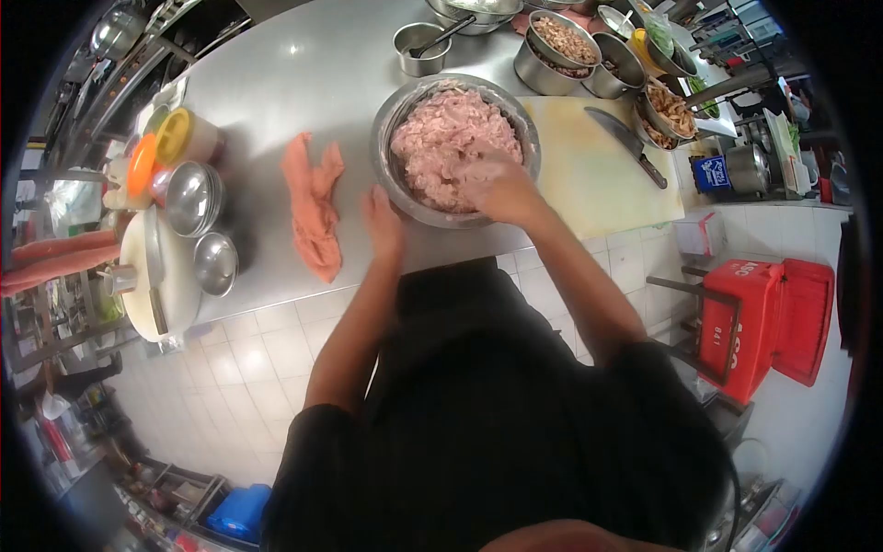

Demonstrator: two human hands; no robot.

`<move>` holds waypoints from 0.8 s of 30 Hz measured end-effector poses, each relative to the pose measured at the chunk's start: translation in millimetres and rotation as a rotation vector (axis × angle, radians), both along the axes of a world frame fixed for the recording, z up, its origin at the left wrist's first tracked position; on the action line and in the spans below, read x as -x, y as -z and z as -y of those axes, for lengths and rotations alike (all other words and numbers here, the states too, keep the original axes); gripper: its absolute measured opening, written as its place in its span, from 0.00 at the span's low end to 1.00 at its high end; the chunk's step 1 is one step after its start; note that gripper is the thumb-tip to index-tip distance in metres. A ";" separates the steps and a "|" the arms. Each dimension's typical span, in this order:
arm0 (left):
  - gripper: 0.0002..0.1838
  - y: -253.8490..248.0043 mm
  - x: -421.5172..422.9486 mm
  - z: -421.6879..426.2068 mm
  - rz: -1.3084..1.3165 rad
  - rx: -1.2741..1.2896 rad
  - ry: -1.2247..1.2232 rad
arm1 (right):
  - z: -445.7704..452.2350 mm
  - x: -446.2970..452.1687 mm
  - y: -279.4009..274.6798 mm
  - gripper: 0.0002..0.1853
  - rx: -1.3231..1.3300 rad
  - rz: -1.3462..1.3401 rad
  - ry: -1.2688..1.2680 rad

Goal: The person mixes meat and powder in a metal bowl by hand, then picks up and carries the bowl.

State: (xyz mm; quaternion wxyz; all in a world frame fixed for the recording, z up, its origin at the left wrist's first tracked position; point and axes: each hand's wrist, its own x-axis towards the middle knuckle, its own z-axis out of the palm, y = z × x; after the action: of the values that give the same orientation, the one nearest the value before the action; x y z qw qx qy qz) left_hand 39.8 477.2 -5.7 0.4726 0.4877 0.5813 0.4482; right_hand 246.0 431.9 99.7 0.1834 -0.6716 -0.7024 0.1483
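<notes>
A large steel bowl (pixel 383 175) on the metal table holds pale pink minced meat (pixel 443 138). My right hand (pixel 501 187) reaches over the bowl's right side into the meat; its fingers are smeared by motion and partly hidden, so their closing cannot be made out. Beside the bowl's lower left rim is my left hand (pixel 383 221), its fingers pointing up along the rim, blurred. An orange-pink cloth (pixel 315 207) lies crumpled to the left of that hand.
A yellowish cutting board (pixel 589 184) with a knife (pixel 630 147) lies at right. Behind stand a pot with a ladle (pixel 421 51) and containers of chopped food (pixel 563 46). Left are steel bowls (pixel 191 198), lidded tubs (pixel 179 138) and a round board with a cleaver (pixel 175 276).
</notes>
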 end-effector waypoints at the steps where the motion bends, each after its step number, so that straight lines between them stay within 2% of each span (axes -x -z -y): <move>1: 0.19 -10.3 0.8 -11.9 0.010 0.008 0.010 | 9.0 -0.9 0.6 0.22 -0.105 -0.090 0.084; 3: 0.19 -38.4 -3.8 -27.2 -0.054 -0.018 0.063 | 16.0 5.8 29.7 0.24 -0.228 -0.340 0.594; 5: 0.20 -50.2 -8.6 -39.4 -0.197 -0.081 0.138 | 4.1 -1.7 56.8 0.26 -0.282 -0.313 0.577; 7: 0.20 -31.7 -8.6 -47.1 -0.234 -0.101 0.147 | -17.4 -16.0 88.7 0.27 -0.194 -0.640 0.691; 9: 0.19 -13.6 -10.3 -48.8 -0.249 -0.180 0.096 | -62.2 -41.8 114.1 0.26 0.028 -1.325 0.908; 10: 0.19 -5.6 -15.2 -46.7 -0.242 -0.245 0.035 | -73.8 -58.9 114.6 0.26 0.211 -1.714 0.804; 13: 0.19 13.1 -18.8 -40.1 -0.239 -0.314 -0.069 | -87.3 -54.7 86.5 0.26 0.354 -1.769 0.584; 14: 0.19 16.1 -17.9 -40.1 -0.246 -0.312 -0.094 | -80.7 -39.1 52.7 0.22 0.338 -1.642 0.591; 16: 0.19 18.2 -15.8 -40.9 -0.258 -0.284 -0.076 | -77.9 1.2 39.0 0.19 0.224 -1.111 0.515; 17: 0.19 19.6 -14.7 -39.6 -0.267 -0.271 -0.054 | -74.4 21.1 38.9 0.18 0.164 -0.854 0.479; 18: 0.19 23.8 -13.6 -42.5 -0.234 -0.251 -0.021 | -70.8 39.7 50.2 0.18 -0.057 -0.452 0.338; 20: 0.17 28.3 -12.8 -46.9 -0.199 -0.244 0.014 | -66.3 55.3 66.5 0.21 -0.120 0.007 0.114; 23: 0.15 27.9 -14.0 -45.9 -0.294 -0.372 -0.036 | -70.2 49.9 68.5 0.29 0.324 0.020 -0.089; 24: 0.15 32.3 -12.9 -46.0 -0.353 -0.446 -0.062 | -74.3 33.3 45.5 0.30 0.469 -0.063 -0.120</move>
State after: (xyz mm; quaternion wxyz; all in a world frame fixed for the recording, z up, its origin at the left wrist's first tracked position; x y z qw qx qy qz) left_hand 52.8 523.1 -38.0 0.2310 0.6322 0.5562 0.4875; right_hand 212.7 506.1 54.1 0.0352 -0.6480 -0.6812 0.3390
